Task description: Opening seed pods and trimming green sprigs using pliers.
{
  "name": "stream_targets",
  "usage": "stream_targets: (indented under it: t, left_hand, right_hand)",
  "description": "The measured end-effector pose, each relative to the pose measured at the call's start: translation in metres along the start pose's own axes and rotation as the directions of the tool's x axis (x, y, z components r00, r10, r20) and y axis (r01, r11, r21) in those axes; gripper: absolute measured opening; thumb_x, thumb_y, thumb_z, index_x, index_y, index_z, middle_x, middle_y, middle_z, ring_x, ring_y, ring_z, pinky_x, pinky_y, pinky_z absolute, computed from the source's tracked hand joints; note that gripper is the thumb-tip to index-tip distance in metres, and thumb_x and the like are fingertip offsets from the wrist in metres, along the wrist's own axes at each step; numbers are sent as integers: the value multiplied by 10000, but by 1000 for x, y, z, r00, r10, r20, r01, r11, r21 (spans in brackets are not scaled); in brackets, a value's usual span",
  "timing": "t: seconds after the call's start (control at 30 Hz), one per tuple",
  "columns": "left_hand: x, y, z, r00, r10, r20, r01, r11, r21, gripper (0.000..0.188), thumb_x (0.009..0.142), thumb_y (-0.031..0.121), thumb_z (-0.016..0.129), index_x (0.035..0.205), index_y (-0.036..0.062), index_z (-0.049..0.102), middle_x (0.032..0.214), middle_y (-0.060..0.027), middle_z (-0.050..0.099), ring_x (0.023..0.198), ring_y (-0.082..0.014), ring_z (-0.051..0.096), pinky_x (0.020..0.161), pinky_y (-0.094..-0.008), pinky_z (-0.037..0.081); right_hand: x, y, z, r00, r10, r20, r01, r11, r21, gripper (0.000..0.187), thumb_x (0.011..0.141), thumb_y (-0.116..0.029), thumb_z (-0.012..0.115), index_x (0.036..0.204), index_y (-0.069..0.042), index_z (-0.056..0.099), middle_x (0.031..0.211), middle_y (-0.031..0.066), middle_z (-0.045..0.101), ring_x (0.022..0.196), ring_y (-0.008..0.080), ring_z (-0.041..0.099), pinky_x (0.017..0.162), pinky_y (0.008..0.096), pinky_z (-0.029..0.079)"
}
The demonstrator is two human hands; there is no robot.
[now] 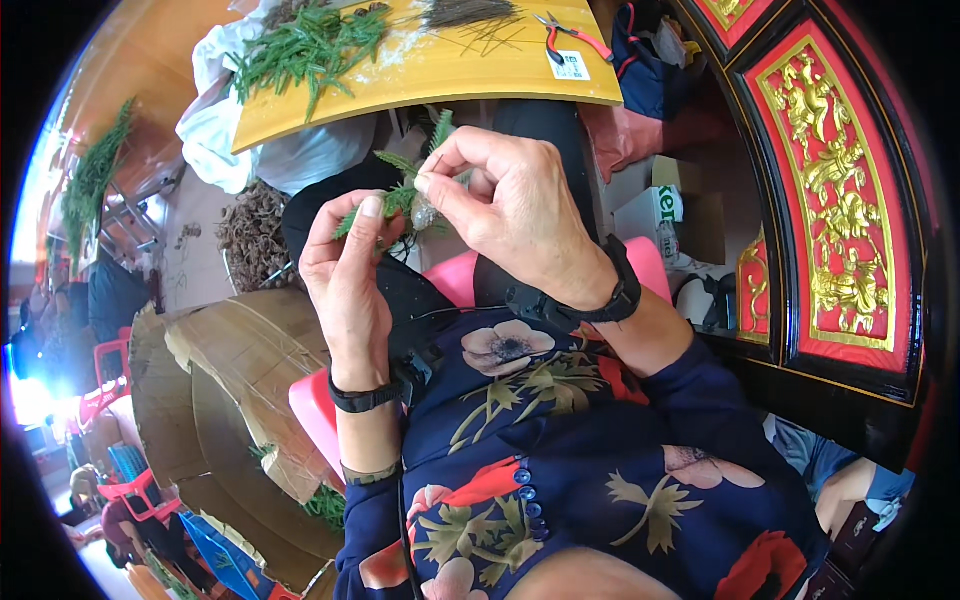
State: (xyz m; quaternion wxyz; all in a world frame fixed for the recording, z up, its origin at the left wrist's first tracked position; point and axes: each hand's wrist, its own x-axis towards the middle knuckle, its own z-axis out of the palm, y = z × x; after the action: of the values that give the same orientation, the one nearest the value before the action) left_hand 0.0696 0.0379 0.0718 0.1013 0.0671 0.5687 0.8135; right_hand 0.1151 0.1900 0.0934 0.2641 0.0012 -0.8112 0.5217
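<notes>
Above my lap, both hands are raised close together around a small green artificial pine sprig (400, 196). My left hand (350, 270) is closed, thumb and fingers pinching the sprig's lower left part. My right hand (515, 205) is closed too, with thumb and forefinger pinched together at the sprig's upper right; what lies between those fingertips is mostly hidden, perhaps a thin stem or wire. A small brownish, frosted pine cone (425, 212) shows between the hands, against the sprig and partly covered by my right hand.
Ahead stands a yellow wooden table (430, 85) with a pile of green sprigs (305, 55), a bundle of thin dark wires (470, 12) and red-handled pliers (575, 40). Brown pine cones (260, 235) lie below it. A big cardboard box (250, 340) is at left, a gold-carved red panel (840, 190) at right.
</notes>
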Motion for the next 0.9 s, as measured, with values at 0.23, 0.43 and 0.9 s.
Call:
stream_targets:
  t: [0.23, 0.43, 0.9]
  left_hand:
    - [2, -1, -5, 999, -13, 52, 14, 1000, -12, 158, 818, 7, 667, 956, 13, 590, 881, -23, 615, 794, -95, 592, 742, -224, 490]
    - [4, -8, -7, 998, 66, 22, -67, 997, 43, 195, 795, -25, 679, 958, 18, 582, 888, -27, 612, 821, -94, 586, 757, -223, 487]
    - [-2, -1, 6, 999, -43, 30, 48, 982, -185, 108, 878, 37, 599, 982, 20, 571, 955, -59, 620, 891, -119, 605, 809, -264, 512]
  right_hand:
    - [4, 2, -4, 998, -31, -52, 33, 999, 30, 58, 813, -52, 634, 798, 4, 630, 540, 4, 576, 464, 9, 461, 442, 199, 348]
    - [5, 1, -7, 995, -65, -73, 67, 997, 24, 63, 810, -51, 636, 790, 8, 628, 555, 4, 585, 509, 1, 501, 475, 180, 374]
    - [-5, 8, 7, 998, -13, 69, 26, 981, -191, 87, 769, -111, 658, 764, -32, 622, 608, 111, 623, 520, 235, 619, 494, 321, 456]
